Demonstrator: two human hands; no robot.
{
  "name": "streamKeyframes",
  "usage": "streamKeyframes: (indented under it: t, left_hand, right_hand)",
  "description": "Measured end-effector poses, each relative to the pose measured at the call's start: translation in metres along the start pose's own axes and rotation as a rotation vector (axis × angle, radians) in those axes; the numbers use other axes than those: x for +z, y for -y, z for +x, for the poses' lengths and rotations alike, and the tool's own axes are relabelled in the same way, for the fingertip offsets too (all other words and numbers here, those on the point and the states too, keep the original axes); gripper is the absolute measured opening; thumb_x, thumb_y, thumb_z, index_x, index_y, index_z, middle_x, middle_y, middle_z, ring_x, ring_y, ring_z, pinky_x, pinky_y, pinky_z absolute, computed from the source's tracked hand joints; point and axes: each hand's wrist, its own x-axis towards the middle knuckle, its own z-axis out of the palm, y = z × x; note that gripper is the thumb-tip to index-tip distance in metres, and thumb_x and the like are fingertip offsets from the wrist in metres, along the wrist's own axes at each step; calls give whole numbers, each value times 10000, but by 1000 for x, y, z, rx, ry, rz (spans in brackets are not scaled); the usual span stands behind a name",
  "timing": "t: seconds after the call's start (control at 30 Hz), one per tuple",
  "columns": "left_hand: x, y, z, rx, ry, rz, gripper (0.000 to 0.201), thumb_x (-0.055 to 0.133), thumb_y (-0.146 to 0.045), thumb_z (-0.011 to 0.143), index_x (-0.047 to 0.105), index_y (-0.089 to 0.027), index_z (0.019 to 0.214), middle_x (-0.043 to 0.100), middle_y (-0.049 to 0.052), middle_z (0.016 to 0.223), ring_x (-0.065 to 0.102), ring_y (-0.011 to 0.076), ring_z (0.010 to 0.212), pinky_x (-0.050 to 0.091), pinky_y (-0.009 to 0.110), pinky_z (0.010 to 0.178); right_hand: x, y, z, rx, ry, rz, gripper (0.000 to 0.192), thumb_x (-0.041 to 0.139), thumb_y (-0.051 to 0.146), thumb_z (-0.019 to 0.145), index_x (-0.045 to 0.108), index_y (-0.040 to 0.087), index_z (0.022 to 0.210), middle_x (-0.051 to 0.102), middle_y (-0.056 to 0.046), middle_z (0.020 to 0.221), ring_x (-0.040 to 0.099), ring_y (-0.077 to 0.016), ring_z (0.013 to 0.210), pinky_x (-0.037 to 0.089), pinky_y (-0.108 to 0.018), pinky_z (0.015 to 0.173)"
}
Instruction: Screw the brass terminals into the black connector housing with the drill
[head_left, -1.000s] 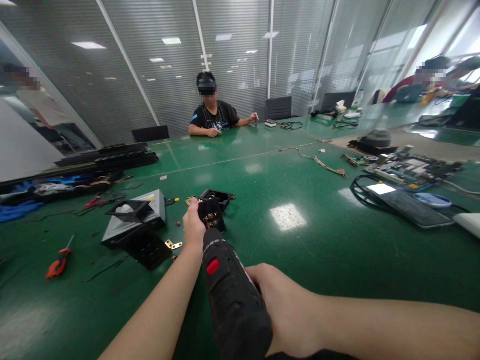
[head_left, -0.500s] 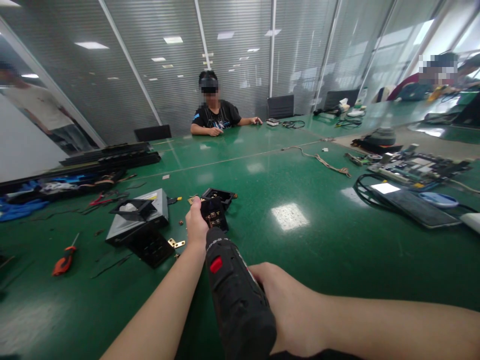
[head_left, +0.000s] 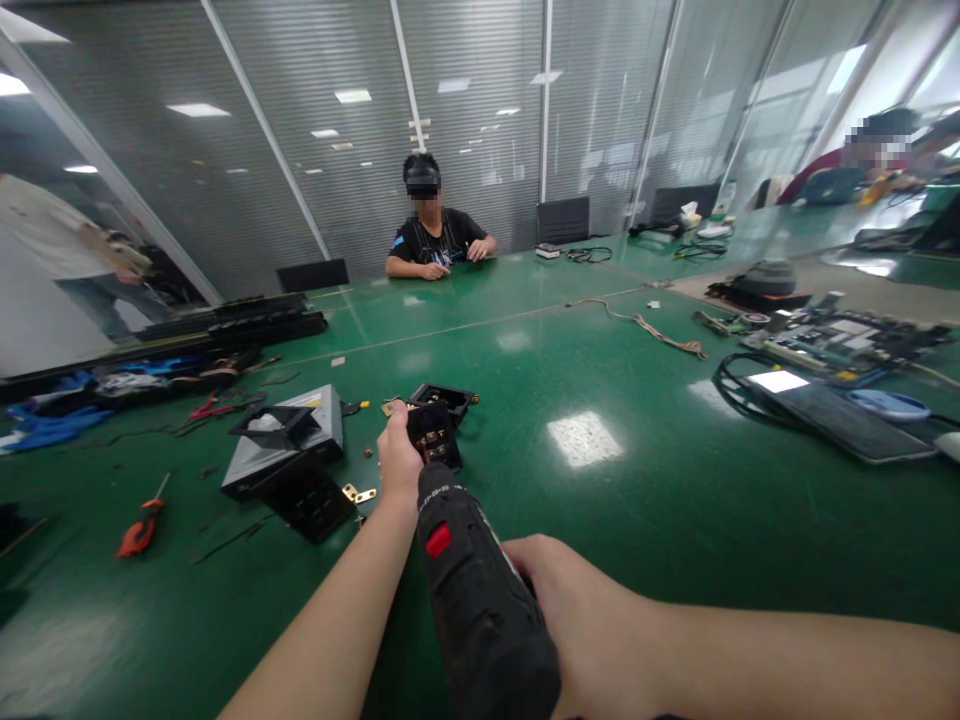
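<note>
I see a glossy green worktop [head_left: 645,500] filling the view. My right hand [head_left: 577,620] is clamped around the grip of a black cordless drill with a red switch [head_left: 472,590], nose pointing at a small black plastic block with brass terminals [head_left: 436,437]. My left hand [head_left: 399,458] is closed on that block's left side, holding it on the worktop just in front of me. Left of it lie a grey flat metal box [head_left: 289,445], a black ribbed panel [head_left: 311,500] and an orange-handled screwdriver [head_left: 139,532].
</note>
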Motion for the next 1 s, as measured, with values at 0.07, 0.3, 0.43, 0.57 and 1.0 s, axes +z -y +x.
streamKeyframes:
  t: [0.07, 0.3, 0.43, 0.57, 1.0]
  left_hand:
    - [0, 0, 0, -3, -10, -9, 641, 695, -801, 753, 751, -175, 883, 722, 74, 792, 698, 253, 749, 527, 335, 628]
    - [0, 3, 5, -33, 32, -82, 688, 672, -823, 755, 756, -167, 943, 733, 99, 790, 702, 274, 733, 504, 338, 588]
    - [2, 2, 4, -25, 22, -95, 682, 698, -806, 739, 766, -162, 950, 749, 110, 832, 714, 283, 765, 526, 348, 618]
    - [2, 2, 4, -28, 14, -85, 675, 681, -802, 753, 764, -160, 943, 741, 103, 821, 708, 272, 741, 516, 338, 603]
    - [5, -1, 2, -51, 1, -136, 660, 719, -786, 735, 721, -153, 920, 720, 76, 781, 671, 238, 682, 507, 329, 575]
  right_hand:
    - [1, 2, 1, 10, 6, 9, 449, 947, 344, 598, 688, 144, 904, 636, 19, 763, 530, -150, 691, 473, -278, 633]
    - [6, 16, 1, 56, -1, 95, 426, 964, 294, 525, 643, 144, 760, 569, 25, 704, 499, -152, 721, 503, -281, 668]
    - [6, 21, -1, 56, -19, 94, 434, 958, 319, 532, 637, 148, 769, 577, 28, 701, 498, -144, 705, 482, -273, 652]
    - [6, 16, -1, 50, -17, 80, 444, 950, 348, 548, 646, 157, 811, 609, 25, 720, 503, -141, 681, 455, -271, 621]
    - [8, 10, 1, 38, -19, 83, 460, 971, 328, 539, 663, 151, 830, 618, 37, 697, 497, -126, 654, 419, -252, 587]
